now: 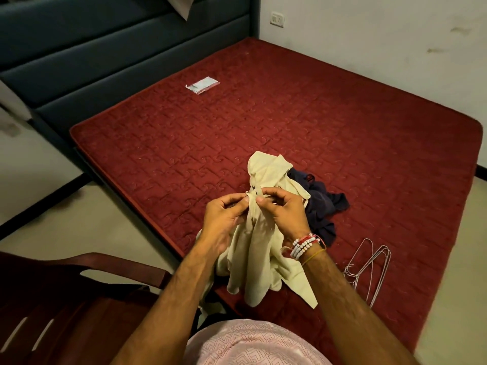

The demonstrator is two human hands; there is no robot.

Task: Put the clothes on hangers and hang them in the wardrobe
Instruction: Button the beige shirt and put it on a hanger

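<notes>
Both hands, left hand (226,214) and right hand (283,209), pinch the cream garment (259,248), sorting it out; next, fetching a hanger (369,270) right of the fingers.

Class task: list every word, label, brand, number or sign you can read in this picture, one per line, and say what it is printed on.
No text can be read.
Packet on the mattress: red and pale print, too small and blurred to read.
Wall socket: no legible marking.
Cream garment, dark clothes, hangers: no visible lettering.
</notes>
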